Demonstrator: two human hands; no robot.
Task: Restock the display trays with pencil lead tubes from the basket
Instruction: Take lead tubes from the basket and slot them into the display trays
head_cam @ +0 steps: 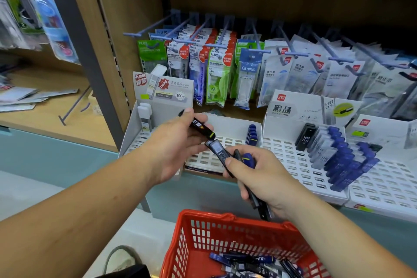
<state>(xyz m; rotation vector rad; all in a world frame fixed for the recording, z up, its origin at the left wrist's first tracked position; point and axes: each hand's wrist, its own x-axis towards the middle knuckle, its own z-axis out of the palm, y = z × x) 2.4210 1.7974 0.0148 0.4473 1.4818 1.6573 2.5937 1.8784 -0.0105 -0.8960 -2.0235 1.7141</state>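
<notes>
My left hand (178, 146) grips a black pencil lead tube (199, 125) with a yellow-green band, held over the white slotted middle display tray (228, 142). My right hand (259, 176) grips a bunch of dark and blue lead tubes (222, 154); their ends stick out above and below my fist. A red basket (203, 232) sits below my hands with several more tubes (252, 262) lying in it. The right tray (282, 156) holds rows of blue tubes (343, 160) and one black HB 0.5 tube (305, 136). The left tray (135, 142) holds white-capped tubes (144, 117).
Packets of correction tape and refills hang on pegs (225, 56) behind the trays. A few blue tubes (252, 134) stand at the middle tray's right side. A further white tray (383, 187) lies at far right. A wooden shelf (56, 106) with loose packets is at left.
</notes>
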